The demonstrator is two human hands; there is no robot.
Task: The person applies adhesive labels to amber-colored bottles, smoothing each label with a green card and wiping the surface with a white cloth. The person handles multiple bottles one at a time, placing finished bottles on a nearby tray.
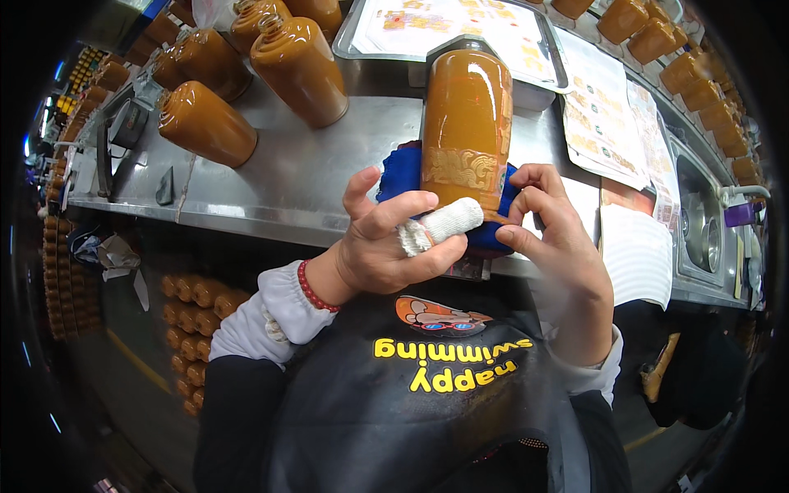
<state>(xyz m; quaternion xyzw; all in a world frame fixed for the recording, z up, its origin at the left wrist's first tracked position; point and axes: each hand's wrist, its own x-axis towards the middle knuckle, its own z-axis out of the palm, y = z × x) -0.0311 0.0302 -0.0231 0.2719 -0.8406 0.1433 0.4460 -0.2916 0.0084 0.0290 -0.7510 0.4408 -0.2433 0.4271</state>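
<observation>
A glossy brown bottle (462, 117) lies before me with its near end over a blue cloth (399, 172). A gold relief-patterned decal band (459, 166) runs around its lower part, and more decal shows along its right side. My left hand (394, 240) is at the bottle's near end, fingers spread. One of its fingers wears a white knitted finger sleeve (453, 222) and touches the bottle's end. My right hand (548, 222), just right of the bottle, pinches the tip of a thin brown decal strip (495, 217) that reaches from the bottle's near end.
Several brown bottles (299, 71) stand at the left of the metal bench (259, 203). Behind is a metal tray (558, 52) with decal sheets. More printed sheets (607, 117) and white paper (635, 252) lie right, beside a sink (699, 228). Racked bottles (197, 320) stand lower left.
</observation>
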